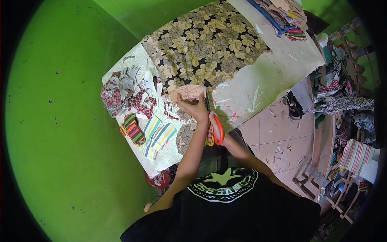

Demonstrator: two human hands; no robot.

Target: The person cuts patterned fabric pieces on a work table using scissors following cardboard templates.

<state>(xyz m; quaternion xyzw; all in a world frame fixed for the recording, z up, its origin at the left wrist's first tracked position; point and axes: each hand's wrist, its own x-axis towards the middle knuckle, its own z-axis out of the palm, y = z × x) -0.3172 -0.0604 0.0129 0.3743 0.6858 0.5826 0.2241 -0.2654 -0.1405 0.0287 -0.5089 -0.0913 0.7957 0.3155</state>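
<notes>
My left hand (195, 109) holds a tan card-like pattern piece (187, 91) against the near edge of a black fabric with large yellow-beige flowers (209, 44). Its thumb and fingers are set wide on the piece. Just to the right and nearer to me, my right hand (213, 121) is closed on scissors (219, 131) with orange and yellow handles. The blades point away along the right edge of the piece, partly hidden, so how far they part is unclear. A cut piece of the flowered fabric (184, 139) lies left of my wrists.
Scraps are heaped (121, 90) at the table's left. Striped cut pieces (159, 135) lie nearer. A blue tray (268, 16) with tan card pieces stands at the far right. Offcuts dot the tiled floor (278, 133); cloth-laden racks (342, 105) stand right. A green wall (60, 121) borders the left.
</notes>
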